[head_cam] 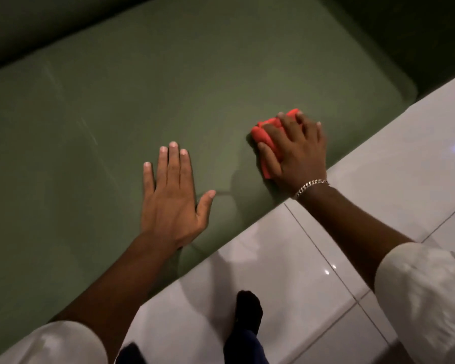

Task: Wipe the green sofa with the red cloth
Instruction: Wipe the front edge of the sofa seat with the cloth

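Observation:
The green sofa (116,101) fills the upper left of the head view, its seat cushion running diagonally. My right hand (297,151) presses a bunched red cloth (265,135) onto the seat near the front edge; the cloth shows past my fingers and thumb, the rest is hidden under my palm. My left hand (171,190) lies flat on the cushion to the left of the cloth, fingers spread, holding nothing. A chain bracelet (310,186) circles my right wrist.
Glossy white floor tiles (378,158) run along the sofa's front edge at the lower right. My foot in a dark sock (247,311) stands on the tiles. The sofa's darker backrest (37,22) rises at the top.

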Demonstrator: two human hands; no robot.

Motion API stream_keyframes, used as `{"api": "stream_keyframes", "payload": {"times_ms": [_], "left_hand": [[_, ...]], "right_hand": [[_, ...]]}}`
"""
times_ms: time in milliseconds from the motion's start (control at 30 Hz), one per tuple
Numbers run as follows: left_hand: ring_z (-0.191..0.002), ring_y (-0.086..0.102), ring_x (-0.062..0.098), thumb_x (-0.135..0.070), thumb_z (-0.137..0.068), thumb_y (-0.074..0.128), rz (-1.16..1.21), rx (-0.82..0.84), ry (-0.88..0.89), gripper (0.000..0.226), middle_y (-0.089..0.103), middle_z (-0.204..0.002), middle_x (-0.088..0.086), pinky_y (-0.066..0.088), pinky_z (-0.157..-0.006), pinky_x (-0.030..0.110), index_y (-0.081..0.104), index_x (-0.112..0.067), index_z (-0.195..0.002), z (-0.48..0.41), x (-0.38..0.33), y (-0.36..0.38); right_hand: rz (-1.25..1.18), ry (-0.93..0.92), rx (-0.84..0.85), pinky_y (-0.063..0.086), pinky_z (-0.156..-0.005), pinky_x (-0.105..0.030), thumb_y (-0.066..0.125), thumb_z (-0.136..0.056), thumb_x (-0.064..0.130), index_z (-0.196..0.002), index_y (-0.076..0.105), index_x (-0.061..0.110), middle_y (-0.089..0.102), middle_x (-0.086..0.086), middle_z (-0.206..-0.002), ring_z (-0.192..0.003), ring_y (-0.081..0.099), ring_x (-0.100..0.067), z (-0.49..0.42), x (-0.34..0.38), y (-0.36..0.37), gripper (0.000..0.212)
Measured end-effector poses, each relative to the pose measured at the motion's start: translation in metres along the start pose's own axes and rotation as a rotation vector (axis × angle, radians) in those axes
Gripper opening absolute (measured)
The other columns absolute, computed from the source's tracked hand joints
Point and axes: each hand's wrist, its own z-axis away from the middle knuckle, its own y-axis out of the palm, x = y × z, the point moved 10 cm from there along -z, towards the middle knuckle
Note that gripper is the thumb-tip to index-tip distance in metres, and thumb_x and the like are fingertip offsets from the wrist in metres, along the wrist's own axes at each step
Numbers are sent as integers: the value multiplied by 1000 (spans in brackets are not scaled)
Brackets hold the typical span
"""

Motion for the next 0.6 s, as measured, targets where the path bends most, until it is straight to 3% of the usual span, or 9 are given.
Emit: {"api": "stream_keyframes", "payload": {"times_ms": [67,167,200,333,367,433,533,567,600], "left_hand": [[-153,2,33,-57,-91,25,2,7,6,84,7,-164,19,9,-121,59,11,-1,-152,-22,-17,1],[-153,3,33,-56,-91,26,-13,8,15,84,7,-164,19,10,-121,59,12,-1,-152,-36,-27,1],[-153,2,32,-56,-91,26,-17,8,14,83,7,-165,19,10,-121,59,12,-1,-152,-34,-26,1],[-153,1,31,-56,-92,23,-36,19,13,82,6,-165,18,9,-122,58,11,-2,-153,-34,-26,1],[-153,1,31,-56,-92,23,-41,25,12,82,6,-165,18,10,-122,58,11,-2,-153,-34,-26,1],[-153,3,32,-55,-92,25,-37,28,11,82,8,-164,19,11,-121,58,12,-2,-153,-35,-27,-1],[-153,4,32,-56,-91,27,-17,39,40,83,9,-164,19,13,-121,58,14,-2,-152,-36,-27,-1],[-153,4,32,-58,-91,26,-18,44,77,84,8,-164,18,13,-121,57,13,-2,-153,-39,-26,-1],[-153,3,30,-62,-90,25,-24,52,127,86,7,-165,17,13,-122,56,12,-3,-153,-42,-24,-1]], "right_hand": [[-10,-42,-56,32,-110,-59,40,-95,54,-130,57,30,54,-9,-145,-136,42,-40,9,3,-3,45],[-12,-321,-68,30,-111,-63,45,-95,53,-128,60,29,55,-8,-145,-137,44,-38,38,17,-3,44],[2,-327,-57,28,-111,-64,44,-95,53,-128,60,30,55,-7,-145,-138,44,-36,31,4,-3,44],[-40,283,-65,28,-111,-62,44,-93,53,-129,56,33,52,-5,-147,-138,39,-36,-15,-82,-5,44],[-54,330,-83,31,-110,-60,46,-92,51,-129,56,32,51,-6,-147,-139,38,-38,-10,-81,-5,43],[-34,117,-99,34,-108,-56,47,-92,50,-129,57,31,52,-7,-146,-138,39,-38,7,-50,-7,43],[-35,-304,30,33,-111,-55,43,-94,55,-133,56,33,52,-6,-147,-138,41,-36,14,-44,2,46],[-25,-284,49,33,-112,-56,40,-94,56,-133,55,34,52,-6,-147,-139,40,-36,2,-59,5,47],[-23,-148,37,32,-112,-56,38,-94,56,-133,55,34,52,-6,-147,-139,39,-36,-13,-82,6,48]]}}
